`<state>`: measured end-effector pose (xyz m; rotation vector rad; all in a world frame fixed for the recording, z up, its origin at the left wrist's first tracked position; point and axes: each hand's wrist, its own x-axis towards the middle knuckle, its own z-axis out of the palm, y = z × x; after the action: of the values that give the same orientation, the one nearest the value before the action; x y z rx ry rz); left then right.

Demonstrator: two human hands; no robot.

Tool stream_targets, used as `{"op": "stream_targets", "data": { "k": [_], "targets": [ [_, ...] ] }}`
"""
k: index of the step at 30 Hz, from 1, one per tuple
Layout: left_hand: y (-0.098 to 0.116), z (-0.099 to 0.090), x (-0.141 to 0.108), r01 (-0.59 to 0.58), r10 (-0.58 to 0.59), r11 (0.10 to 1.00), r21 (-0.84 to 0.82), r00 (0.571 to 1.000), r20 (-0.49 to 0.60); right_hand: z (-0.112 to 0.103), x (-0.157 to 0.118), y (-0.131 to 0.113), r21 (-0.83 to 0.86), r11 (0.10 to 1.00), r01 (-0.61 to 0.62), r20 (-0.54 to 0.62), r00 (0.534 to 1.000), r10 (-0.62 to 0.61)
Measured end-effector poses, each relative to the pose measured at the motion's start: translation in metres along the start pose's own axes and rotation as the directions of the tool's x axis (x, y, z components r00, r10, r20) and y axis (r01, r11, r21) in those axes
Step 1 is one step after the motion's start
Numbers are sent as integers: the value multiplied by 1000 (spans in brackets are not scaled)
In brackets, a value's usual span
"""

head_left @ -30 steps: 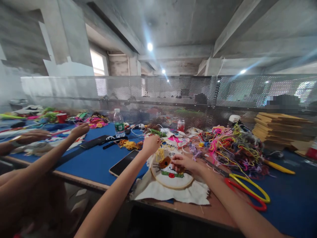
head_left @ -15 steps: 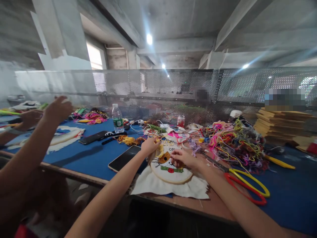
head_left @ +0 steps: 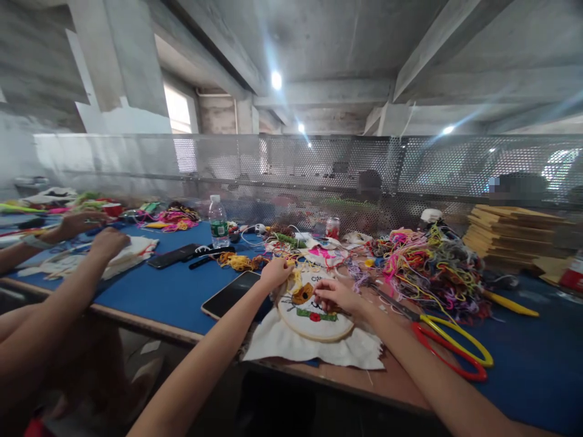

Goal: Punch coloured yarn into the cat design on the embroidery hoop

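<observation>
An embroidery hoop (head_left: 314, 335) holds white cloth (head_left: 273, 343) stitched with an orange-brown patch, a green band and a red spot. My left hand (head_left: 277, 273) is closed at the hoop's upper left edge, with yellow yarn (head_left: 296, 280) beside its fingers. Over the right part of the hoop is my right hand (head_left: 334, 294), its fingertips pinched together near the orange-brown stitching. Whatever lies between those fingertips is too small to make out.
Scissors (head_left: 449, 343) with red and yellow handles lie right of the hoop, below a tangled yarn pile (head_left: 432, 267). A phone (head_left: 230, 295), a bottle (head_left: 218, 223) and a can (head_left: 333, 227) stand or lie around. Another person's hands (head_left: 109, 243) work at the left.
The other person's raised hand at the left has come down to the cloth there. My hands keep nearly the same places at the hoop; the view has shifted slightly.
</observation>
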<state>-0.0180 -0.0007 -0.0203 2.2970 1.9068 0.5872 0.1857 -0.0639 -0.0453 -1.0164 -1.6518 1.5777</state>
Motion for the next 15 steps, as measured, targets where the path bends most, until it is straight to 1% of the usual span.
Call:
{"op": "stream_targets", "data": {
  "k": [6,12,15],
  "targets": [
    [-2,0,2,12,-12,1000,-16,1000,-27,4,-2,-6,-42,999,-9,-19,1000,8],
    [-2,0,2,15,-20,998,-66,996,-86,3,-2,-5,-15,1000,-19,-5,1000,19],
    [0,-1,1,-17,0,992,-123,990,-138,2,-1,-2,-11,1000,-8,2,1000,8]
  ]
}}
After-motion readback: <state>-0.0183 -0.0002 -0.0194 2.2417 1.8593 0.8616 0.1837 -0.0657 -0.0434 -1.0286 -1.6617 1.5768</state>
